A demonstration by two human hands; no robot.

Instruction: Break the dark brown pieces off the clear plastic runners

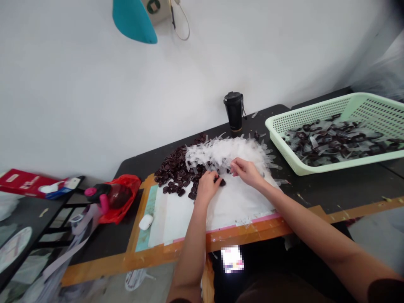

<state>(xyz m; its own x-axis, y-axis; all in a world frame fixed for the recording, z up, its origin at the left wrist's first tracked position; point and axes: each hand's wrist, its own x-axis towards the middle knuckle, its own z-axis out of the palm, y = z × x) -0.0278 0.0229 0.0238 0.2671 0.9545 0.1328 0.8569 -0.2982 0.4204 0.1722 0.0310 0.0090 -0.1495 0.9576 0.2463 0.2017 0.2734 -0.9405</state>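
Observation:
My left hand (208, 185) is bent over the white sheet, its fingers and thumb closed about a small dark brown glossy piece (222, 182). Just to the right, my right hand (246, 170) is pinched, thumb against fingers; what lies between the fingertips is too small to make out. Beyond both hands spreads a heap of thin, whitish, see-through strips (217, 149), perhaps small plastic sleeves. A pile of the same dark pieces (176, 166) lies left of it, some reaching the left hand. Under the hands is a white sheet (243, 202) on the table.
At the right stands a pale green basket (303, 168) holding dark pieces and clear strips. A black lidded cup (234, 111) stands behind the heap. A white rounded case (145, 222) lies at the sheet's left, near a red basket (134, 189) with a bottle (118, 196). Brown tape (252, 229) lines the table edge.

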